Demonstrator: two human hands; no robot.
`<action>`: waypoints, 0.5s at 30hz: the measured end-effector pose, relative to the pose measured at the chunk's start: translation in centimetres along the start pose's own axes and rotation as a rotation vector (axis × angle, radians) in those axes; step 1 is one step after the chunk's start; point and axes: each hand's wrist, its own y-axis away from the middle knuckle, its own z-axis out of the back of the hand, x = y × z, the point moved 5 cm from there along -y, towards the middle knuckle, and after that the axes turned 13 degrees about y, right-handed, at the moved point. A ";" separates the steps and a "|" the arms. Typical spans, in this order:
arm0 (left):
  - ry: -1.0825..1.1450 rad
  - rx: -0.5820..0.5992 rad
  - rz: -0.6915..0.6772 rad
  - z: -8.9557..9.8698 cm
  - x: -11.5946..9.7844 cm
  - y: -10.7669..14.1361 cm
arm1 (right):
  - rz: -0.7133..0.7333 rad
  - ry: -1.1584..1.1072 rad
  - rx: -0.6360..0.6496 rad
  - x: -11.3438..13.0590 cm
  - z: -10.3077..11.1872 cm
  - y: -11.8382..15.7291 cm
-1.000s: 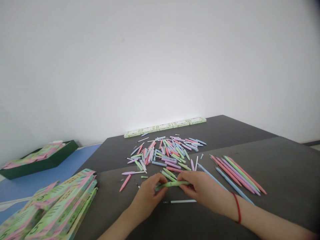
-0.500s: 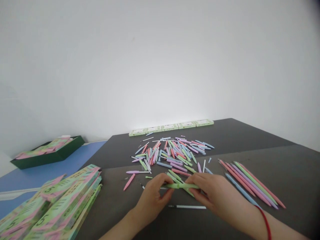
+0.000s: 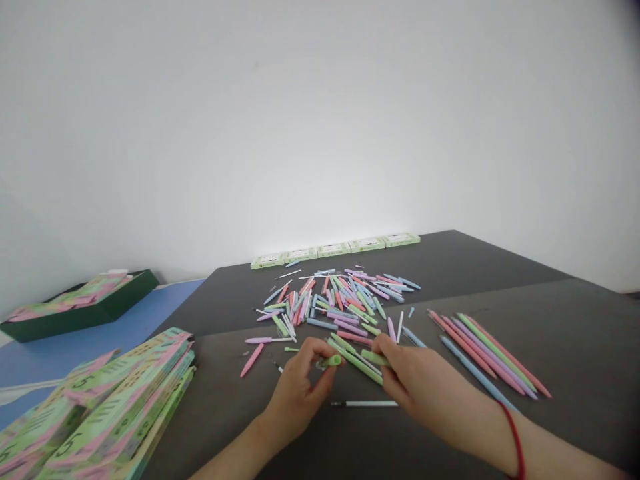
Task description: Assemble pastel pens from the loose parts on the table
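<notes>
My left hand (image 3: 306,381) pinches a short green pen cap (image 3: 334,361), its round open end turned toward the right. In my right hand (image 3: 417,377) is a green pen barrel (image 3: 375,357), mostly covered by the fingers. A gap separates the two green parts. Between and just beyond the hands lie more green pen pieces (image 3: 357,362). On the dark table in front of my hands rests a white pen refill (image 3: 367,403) with a dark tip. Behind the hands spreads a loose heap of pastel pen parts (image 3: 345,300).
To the right lies a row of whole-looking pens (image 3: 493,357). Flat green boxes (image 3: 334,249) line the table's back edge by the wall. At the left are stacked green-and-pink packets (image 3: 115,413) and a dark green tray (image 3: 105,308) on a blue surface.
The two green pen parts, joined end to end before, are now apart, one in each hand. The left one has turned to show its open end. The view has shifted slightly.
</notes>
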 end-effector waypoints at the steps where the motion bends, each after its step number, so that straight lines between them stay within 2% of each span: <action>1: 0.045 -0.016 0.007 0.0 0.0 0.0 | 0.012 0.013 0.024 0.4 -0.5 0.1; 8: 0.432 -0.093 0.081 -0.1 0.2 -0.3 | 0.144 0.198 0.153 4.0 -4.4 0.4; 12: 0.689 -0.173 0.152 -0.1 0.4 -0.7 | 0.129 0.277 0.143 3.9 -5.2 0.1; 15: 0.783 -0.220 0.198 0.0 0.7 -0.9 | 0.089 0.211 0.138 3.0 -5.0 0.0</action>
